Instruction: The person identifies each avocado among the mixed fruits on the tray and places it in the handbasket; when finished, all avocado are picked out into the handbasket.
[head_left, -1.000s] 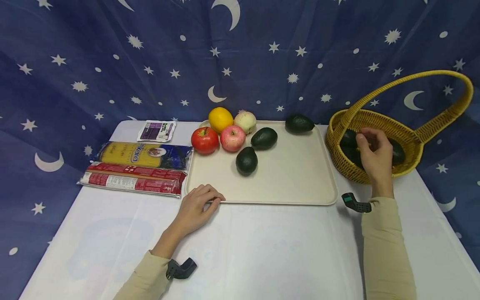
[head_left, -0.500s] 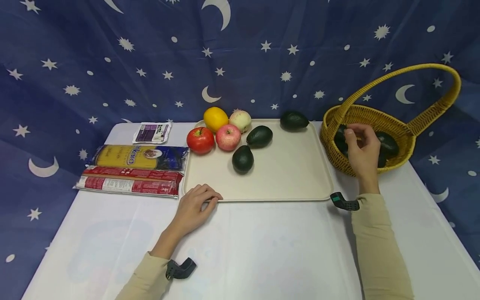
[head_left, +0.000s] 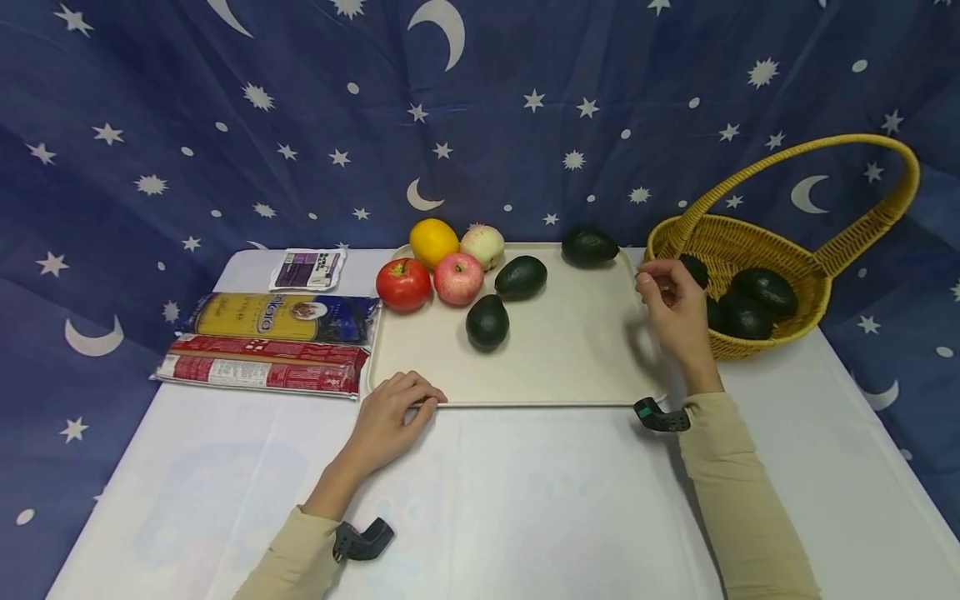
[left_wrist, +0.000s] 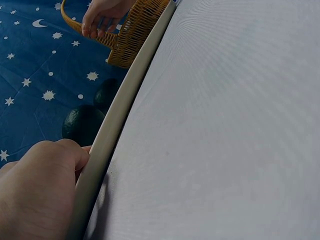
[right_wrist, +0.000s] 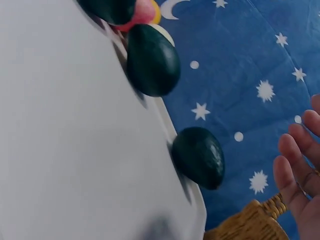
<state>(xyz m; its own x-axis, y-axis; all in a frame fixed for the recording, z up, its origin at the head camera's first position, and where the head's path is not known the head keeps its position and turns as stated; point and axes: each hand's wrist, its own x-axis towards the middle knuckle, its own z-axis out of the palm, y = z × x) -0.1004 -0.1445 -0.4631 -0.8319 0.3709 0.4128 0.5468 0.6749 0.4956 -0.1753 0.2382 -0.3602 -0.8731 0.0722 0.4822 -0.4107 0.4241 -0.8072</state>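
My right hand (head_left: pixel 675 312) hangs in the air between the cream tray (head_left: pixel 585 367) and the yellow wicker basket (head_left: pixel 813 327), its fingers loosely bent. The right wrist view shows nothing within those fingers (right_wrist: pixel 295 172). Several dark green avocados (head_left: pixel 765 290) lie inside the basket, one partly behind my right hand. On the tray are three more: a front avocado (head_left: pixel 487 322), a middle avocado (head_left: pixel 521 277) and a back avocado (head_left: pixel 589 247). My left hand (head_left: pixel 393 417) rests at the tray's near left edge, fingers over the rim (left_wrist: pixel 107 135).
Clustered at the tray's back left are a tomato (head_left: pixel 403 284), a pink apple (head_left: pixel 458 279), a pale round fruit (head_left: pixel 483 247) and a yellow fruit (head_left: pixel 433 243). Left of it lie a purple-white pouch (head_left: pixel 307 270), a yellow-blue pack (head_left: pixel 281 317) and red packs (head_left: pixel 258 364). The basket's handle (head_left: pixel 795 150) arches high.
My right hand has come out of the basket and moved left toward the tray, with nothing in it, uncovering avocados. My left hand stays at the rim.
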